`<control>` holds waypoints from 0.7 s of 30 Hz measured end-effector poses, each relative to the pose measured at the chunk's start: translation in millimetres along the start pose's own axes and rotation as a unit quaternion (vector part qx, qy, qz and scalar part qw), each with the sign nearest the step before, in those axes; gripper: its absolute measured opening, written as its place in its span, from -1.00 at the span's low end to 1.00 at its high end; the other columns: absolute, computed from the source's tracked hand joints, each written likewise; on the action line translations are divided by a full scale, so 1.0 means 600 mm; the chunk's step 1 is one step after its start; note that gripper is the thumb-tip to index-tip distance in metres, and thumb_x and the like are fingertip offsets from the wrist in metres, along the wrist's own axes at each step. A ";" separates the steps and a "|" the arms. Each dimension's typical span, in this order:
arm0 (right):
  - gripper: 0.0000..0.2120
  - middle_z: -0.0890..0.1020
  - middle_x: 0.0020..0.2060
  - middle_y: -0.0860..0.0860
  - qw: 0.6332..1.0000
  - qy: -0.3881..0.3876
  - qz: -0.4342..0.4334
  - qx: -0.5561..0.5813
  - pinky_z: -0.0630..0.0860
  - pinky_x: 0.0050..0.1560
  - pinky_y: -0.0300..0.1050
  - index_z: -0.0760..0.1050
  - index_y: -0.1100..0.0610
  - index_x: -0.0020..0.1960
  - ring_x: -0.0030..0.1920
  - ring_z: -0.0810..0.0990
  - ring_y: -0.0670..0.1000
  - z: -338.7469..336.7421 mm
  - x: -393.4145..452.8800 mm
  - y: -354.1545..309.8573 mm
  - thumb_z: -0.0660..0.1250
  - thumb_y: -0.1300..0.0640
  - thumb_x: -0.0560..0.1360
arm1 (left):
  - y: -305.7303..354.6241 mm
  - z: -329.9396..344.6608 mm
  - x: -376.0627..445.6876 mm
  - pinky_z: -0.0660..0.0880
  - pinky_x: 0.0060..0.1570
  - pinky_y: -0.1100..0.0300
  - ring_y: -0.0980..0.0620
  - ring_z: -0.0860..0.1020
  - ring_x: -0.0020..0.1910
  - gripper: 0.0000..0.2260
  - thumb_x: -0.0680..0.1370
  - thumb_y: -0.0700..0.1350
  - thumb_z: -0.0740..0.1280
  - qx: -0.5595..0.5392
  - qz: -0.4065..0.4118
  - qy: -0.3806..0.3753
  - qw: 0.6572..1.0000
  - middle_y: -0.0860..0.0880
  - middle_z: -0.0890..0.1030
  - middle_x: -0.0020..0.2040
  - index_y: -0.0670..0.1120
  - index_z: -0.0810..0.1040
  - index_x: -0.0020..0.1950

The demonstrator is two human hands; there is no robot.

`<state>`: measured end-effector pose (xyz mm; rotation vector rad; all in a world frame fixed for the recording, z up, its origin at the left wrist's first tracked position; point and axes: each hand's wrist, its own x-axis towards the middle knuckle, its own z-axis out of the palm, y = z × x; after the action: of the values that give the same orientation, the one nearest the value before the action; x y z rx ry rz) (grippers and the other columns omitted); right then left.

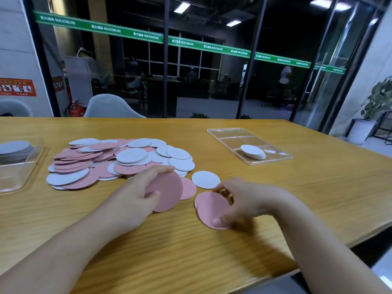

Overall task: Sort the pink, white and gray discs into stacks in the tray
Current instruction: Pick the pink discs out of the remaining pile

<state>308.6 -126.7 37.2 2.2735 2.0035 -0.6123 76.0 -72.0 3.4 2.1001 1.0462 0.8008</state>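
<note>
From the head view, the left hand (137,194) grips 1 pink disc (167,192) while the right hand (241,198) pinches a small pink stack (210,211) on the wooden table (191,251), beside the mixed pile (118,162) (the clear tray (224,134) at far right holds white discs (253,151)).

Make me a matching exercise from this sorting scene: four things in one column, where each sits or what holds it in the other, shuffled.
Things:
1. white stack
2. lone white disc
3. pink discs
4. mixed pile

Places:
A. gripped in the left hand
B. bare table, between pile and right hand
C. inside the clear tray
D. heaped on the table, left of centre

Pairs: 1-C, 2-B, 3-A, 4-D
</note>
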 end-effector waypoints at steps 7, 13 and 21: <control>-0.30 0.43 0.17 -0.08 0.999 0.033 -0.004 0.020 0.42 0.03 -0.08 0.31 0.02 0.30 0.06 0.44 0.00 -0.001 0.008 -0.033 0.48 -0.20 0.28 | -0.007 -0.001 0.002 0.39 -0.03 0.29 0.21 0.47 -0.11 -0.49 0.53 -0.26 0.17 -0.001 0.007 -0.004 1.000 0.44 0.34 0.19 0.41 0.35 0.16; -0.44 0.50 -0.01 -0.10 0.994 0.053 -0.035 0.088 0.47 0.06 -0.05 0.32 -0.04 0.13 -0.01 0.49 -0.02 0.006 0.031 -0.020 0.52 -0.12 0.27 | -0.006 0.001 0.001 0.41 0.05 0.24 0.20 0.46 -0.08 -0.48 0.54 -0.25 0.18 -0.001 0.008 -0.004 1.000 0.45 0.32 0.21 0.44 0.34 0.13; -0.82 0.54 -0.31 -0.10 0.928 0.166 -0.181 0.280 0.43 -0.30 -0.22 0.44 0.04 -0.14 -0.36 0.46 -0.14 0.014 0.035 -0.039 0.45 0.15 0.42 | -0.005 0.002 0.007 0.53 -0.22 0.20 0.08 0.53 -0.37 -0.54 0.57 -0.26 0.12 -0.038 -0.031 0.043 0.998 0.32 0.45 0.05 0.35 0.36 0.15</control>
<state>285.7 -105.7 28.0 2.4346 2.7487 -0.9964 77.5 -67.5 1.5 1.9751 1.1029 0.8932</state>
